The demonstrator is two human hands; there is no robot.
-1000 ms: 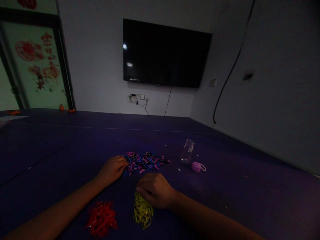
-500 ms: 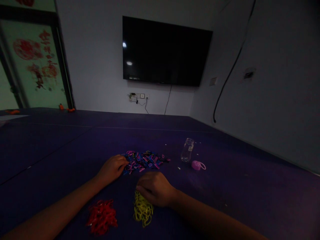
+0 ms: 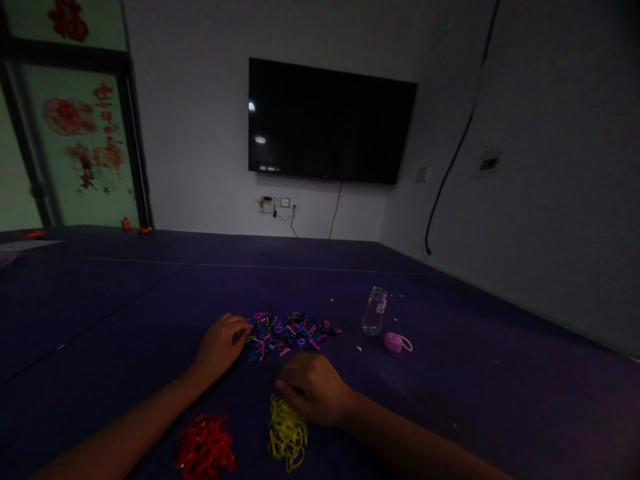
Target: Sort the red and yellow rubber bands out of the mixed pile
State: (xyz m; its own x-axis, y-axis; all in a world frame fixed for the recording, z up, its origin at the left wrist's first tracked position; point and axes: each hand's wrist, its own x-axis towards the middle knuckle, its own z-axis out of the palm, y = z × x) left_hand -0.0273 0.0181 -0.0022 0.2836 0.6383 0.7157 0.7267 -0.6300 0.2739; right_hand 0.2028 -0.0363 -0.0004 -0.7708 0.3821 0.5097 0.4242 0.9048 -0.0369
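Loose rubber bands in pink, blue and black form a mixed pile [image 3: 293, 332] on the purple tabletop. My left hand [image 3: 223, 343] is at the pile's left edge, thumb and fingers pinched together. A small yellow-green strand shows beside its fingertips; whether they grip it is unclear. Curled just above a heap of yellow rubber bands [image 3: 287, 437] is my right hand [image 3: 313, 387], its fingertips turned down and mostly hidden. Left of the yellow heap lies a heap of red rubber bands [image 3: 206, 445].
A clear bottle [image 3: 374, 313] stands uncapped right of the pile, with a pink cap [image 3: 393, 343] and its loop beside it. Small white scraps dot the purple table [image 3: 475, 393]. Behind are a wall-mounted television [image 3: 330, 120] and a hanging black cable [image 3: 453, 163].
The view has tilted up slightly, so everything sits lower. My left hand has drawn back a little from the mixed pile. My right hand stays over the yellow heap.
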